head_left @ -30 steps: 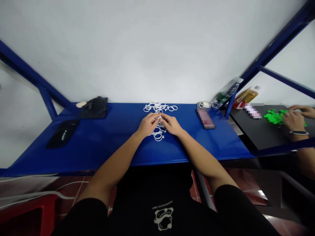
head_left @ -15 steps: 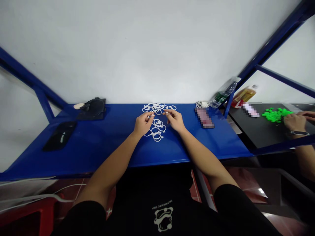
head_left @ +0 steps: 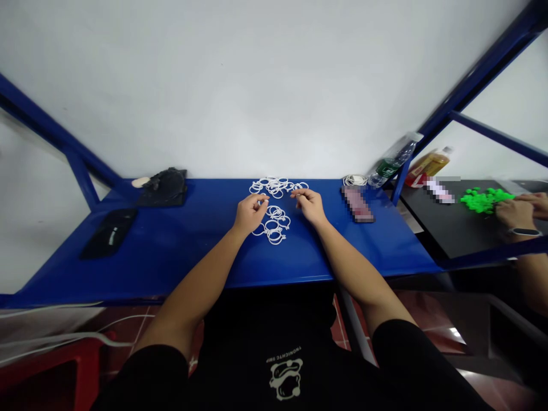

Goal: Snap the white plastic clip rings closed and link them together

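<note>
My left hand (head_left: 250, 212) is closed in a pinch just above the blue table, thumb and forefinger together. A small bit of white shows at its fingertips, too small to name. Across a narrow gap, my right hand (head_left: 310, 204) has its fingers curled and the tips close together; what they hold, if anything, I cannot make out. Beyond the hands lies a pile of thin white loops (head_left: 274, 185) with small tabs, some close to the right fingertips. Nearer to me, between the wrists, a second group of white loops (head_left: 274, 225) overlaps on the table.
On the left of the blue table (head_left: 180, 262) lie a black phone (head_left: 109, 233) and a dark crumpled item (head_left: 165, 187). At right are a blurred-out phone (head_left: 358, 204), a coiled white cable (head_left: 354, 180) and a leaning bottle (head_left: 391, 162). A co-worker's hands touch green pieces (head_left: 482, 200).
My right hand has moved slightly right, widening the gap between my hands. The left hand keeps its pinch. The whole view has shifted a little.
</note>
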Available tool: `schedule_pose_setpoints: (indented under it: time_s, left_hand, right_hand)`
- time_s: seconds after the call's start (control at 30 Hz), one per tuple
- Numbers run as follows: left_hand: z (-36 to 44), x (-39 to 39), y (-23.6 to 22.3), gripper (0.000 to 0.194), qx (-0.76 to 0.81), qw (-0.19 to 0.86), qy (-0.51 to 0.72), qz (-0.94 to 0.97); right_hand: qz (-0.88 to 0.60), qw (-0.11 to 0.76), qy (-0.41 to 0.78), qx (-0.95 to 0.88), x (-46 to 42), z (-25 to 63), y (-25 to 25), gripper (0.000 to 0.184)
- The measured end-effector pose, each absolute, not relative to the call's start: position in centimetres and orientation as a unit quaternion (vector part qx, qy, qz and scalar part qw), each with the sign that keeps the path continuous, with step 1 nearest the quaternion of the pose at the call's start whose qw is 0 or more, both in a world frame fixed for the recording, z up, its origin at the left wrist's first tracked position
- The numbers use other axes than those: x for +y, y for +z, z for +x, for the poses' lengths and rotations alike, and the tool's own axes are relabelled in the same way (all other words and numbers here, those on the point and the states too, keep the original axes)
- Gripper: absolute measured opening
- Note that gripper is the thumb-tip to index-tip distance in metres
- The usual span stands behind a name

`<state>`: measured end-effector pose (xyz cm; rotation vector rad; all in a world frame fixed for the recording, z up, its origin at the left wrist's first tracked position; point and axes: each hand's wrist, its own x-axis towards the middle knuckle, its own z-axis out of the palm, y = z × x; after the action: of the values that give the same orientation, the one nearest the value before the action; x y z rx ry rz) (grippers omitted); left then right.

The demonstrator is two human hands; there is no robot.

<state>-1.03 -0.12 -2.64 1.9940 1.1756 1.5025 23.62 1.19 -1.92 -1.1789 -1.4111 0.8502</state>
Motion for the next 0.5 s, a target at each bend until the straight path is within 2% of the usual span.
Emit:
schedule_pose_setpoints:
  time_s: [0.23,0.5]
  left_hand:
    - [-0.78,-0.26,-2.67,0.016,0.392,0.212,0.514,0.733]
    - [-0.9,-0.13,-2.4,0.014,0.413,0.181,0.52,0.726]
  right_hand:
    - [-0.461,0.496,0.366,-0.638,1.48,23.28,-2.58,0.036]
    - [-0.483,0.45,0.302,-0.688,1.53,24.13,-2.41,0.035]
